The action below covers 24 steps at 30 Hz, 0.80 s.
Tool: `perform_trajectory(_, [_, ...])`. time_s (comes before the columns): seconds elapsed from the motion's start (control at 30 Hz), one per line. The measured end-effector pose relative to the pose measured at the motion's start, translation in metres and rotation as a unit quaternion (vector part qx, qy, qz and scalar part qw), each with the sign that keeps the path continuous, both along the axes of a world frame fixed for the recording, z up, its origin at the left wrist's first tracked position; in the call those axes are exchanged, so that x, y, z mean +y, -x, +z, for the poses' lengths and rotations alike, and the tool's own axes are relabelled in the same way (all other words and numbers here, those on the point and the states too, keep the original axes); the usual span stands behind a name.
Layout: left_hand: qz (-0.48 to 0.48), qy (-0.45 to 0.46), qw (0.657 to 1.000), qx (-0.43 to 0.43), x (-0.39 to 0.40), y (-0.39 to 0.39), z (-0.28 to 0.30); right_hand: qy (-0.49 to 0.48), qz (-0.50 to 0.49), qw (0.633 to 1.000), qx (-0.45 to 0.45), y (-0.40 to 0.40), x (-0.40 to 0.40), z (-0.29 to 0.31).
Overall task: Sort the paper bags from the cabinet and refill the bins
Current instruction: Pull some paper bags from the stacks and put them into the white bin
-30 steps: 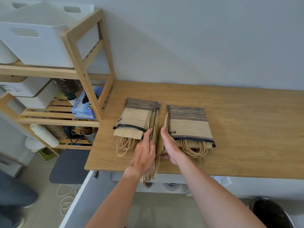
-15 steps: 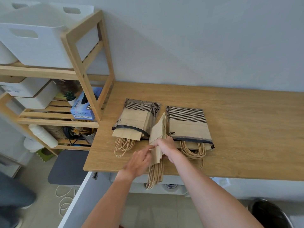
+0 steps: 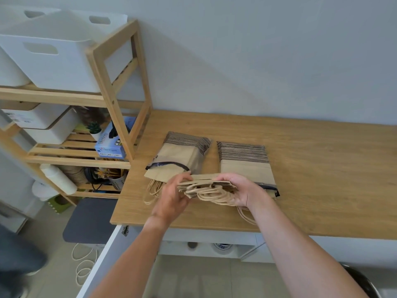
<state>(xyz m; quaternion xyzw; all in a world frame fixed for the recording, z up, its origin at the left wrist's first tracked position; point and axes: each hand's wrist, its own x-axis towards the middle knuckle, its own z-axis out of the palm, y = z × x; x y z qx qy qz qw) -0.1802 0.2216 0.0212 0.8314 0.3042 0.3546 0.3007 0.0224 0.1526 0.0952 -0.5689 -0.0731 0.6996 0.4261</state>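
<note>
Two packs of flat brown paper bags lie side by side on the wooden counter: the left pack and the right pack, both with striped ends toward the wall. Between them and me, a small bundle of brown bags with twine handles is held flat above the counter. My left hand grips its left end. My right hand grips its right end, fingers curled round the handles. Large white bins stand on the top shelf at the left.
A wooden shelf unit stands left of the counter, holding white boxes, a blue glove box, a small plant and a utensil holder. A white cabinet door hangs open below. A dark bin sits at lower right.
The bundle stood on edge between the two packs; both hands have lifted it, turned it flat and brought it toward me, handles facing me.
</note>
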Motion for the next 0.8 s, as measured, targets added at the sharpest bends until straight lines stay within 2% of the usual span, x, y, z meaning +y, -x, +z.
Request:
perform_trajectory(0.07, [0.014, 0.010, 1.000, -0.018, 0.001, -0.005, 0.011, -0.031, -0.016, 0.998, 0.049, 0.006, -0.002, 0.011])
perform_trajectory(0.13, [0.021, 0.027, 0.999, -0.003, 0.002, -0.006, 0.015, -0.065, -0.048, 0.995, 0.052, 0.012, 0.005, 0.011])
perform_trajectory(0.23, [0.038, 0.064, 0.997, 0.007, 0.003, -0.001, 0.016, -0.080, -0.100, 0.989, -0.078, 0.016, 0.022, -0.004])
perform_trajectory(0.3, [0.038, 0.072, 0.996, -0.023, 0.001, 0.002, 0.017, -0.110, -0.134, 0.974, -0.143, 0.020, 0.022, -0.010])
perform_trajectory(0.4, [0.063, 0.120, 0.987, -0.083, -0.003, 0.002, 0.022, -0.154, -0.159, 0.968, -0.120, 0.036, 0.018, -0.004])
perform_trajectory(0.53, [0.081, 0.175, 0.979, -0.064, -0.002, 0.000, 0.027, -0.153, -0.178, 0.964, -0.125, 0.050, 0.017, -0.012])
perform_trajectory(0.73, [0.093, 0.311, 0.946, -0.019, 0.014, 0.002, 0.019, -0.108, -0.202, 0.959, -0.169, 0.064, 0.020, -0.027])
perform_trajectory(0.8, [0.109, 0.312, 0.943, -0.029, 0.012, -0.001, 0.022, -0.117, -0.218, 0.949, -0.195, 0.071, 0.020, -0.020])
